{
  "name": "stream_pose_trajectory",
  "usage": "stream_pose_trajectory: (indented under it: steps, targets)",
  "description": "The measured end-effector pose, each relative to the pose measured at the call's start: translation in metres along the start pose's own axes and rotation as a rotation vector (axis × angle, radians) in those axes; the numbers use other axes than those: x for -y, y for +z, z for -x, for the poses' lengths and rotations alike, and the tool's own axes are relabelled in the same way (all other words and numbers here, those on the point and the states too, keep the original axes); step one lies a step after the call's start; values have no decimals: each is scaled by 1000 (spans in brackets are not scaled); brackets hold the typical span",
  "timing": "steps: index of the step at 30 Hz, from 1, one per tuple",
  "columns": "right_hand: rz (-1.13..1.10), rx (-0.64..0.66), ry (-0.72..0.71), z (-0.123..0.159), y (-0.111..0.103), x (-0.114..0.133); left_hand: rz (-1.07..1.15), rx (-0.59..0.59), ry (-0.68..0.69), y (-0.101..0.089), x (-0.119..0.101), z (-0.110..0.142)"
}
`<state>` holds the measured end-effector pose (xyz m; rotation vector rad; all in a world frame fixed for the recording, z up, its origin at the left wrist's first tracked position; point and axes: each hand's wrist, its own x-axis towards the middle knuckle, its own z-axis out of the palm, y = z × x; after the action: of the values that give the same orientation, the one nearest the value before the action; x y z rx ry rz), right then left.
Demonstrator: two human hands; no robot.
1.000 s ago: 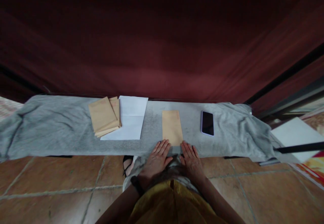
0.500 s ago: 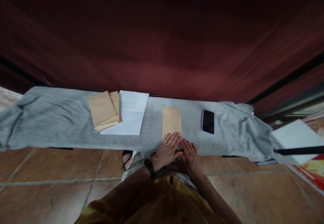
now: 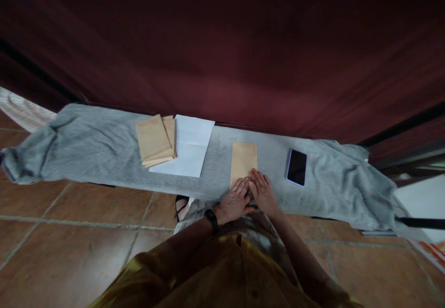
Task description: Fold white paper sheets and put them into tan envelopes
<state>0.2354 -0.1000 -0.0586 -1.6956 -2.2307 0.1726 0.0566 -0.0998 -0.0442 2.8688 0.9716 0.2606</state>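
Note:
A brown paper envelope lies flat on the grey cloth, its near end covered by my hands. My left hand, with a dark band at the wrist, rests its outstretched fingers on that near end. My right hand lies beside it, fingers extended over the envelope's lower right corner. The two hands touch or overlap slightly at the fingers. To the left, a small pile of brown envelopes overlaps a creased white sheet of paper.
A phone with a pale purple edge lies right of the envelope. Grey cloth covers the narrow bench, rumpled at both ends. A dark red curtain-like surface rises behind it. Tiled floor shows below, with a white board at far right.
The view has shifted and tilted slightly. My right hand has moved up and inward onto the envelope's lower right corner, closer against my left hand. The left hand stays on the near end.

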Motion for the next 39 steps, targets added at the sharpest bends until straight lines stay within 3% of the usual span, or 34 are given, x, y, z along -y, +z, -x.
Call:
stream_pose_trajectory:
  steps: [12,24,29,39]
  targets:
    - [109,-35,90,-67,16,-17,-30,-13,-14,2,0,0]
    - [164,-83,132,-113,24,-29,-37,-43,-12,8,2,1]
    - [166,-79,128,-104,23,-26,-50,-48,-6,7,3,1]
    - [127,-25,44,-35,7,-18,-65,-84,-4,7,2,1]
